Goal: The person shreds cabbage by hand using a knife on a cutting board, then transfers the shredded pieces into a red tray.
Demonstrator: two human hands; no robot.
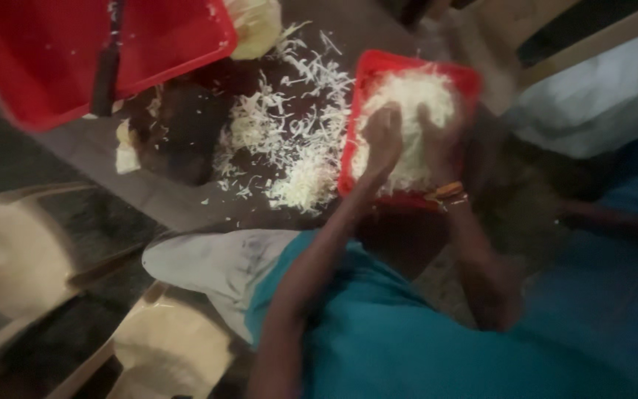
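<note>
A small red tray [356,125] sits on the dark floor, heaped with pale shredded cabbage [407,92]. Both of my hands are dug into that heap. My left hand [382,140] is at the tray's left side, fingers curled into the shreds. My right hand [437,137] is beside it near the middle, fingers pushed into the cabbage, with orange bangles [448,193] on the wrist. The picture is blurred, so the fingertips are hard to make out.
Loose cabbage shreds [289,140] are scattered left of the tray. A bigger red tray [46,66] with a dark handled tool [105,74] across it lies at top left, a cabbage chunk [256,26] beside it. Pale plastic chairs [9,258] stand at lower left, blue cloth [614,281] at right.
</note>
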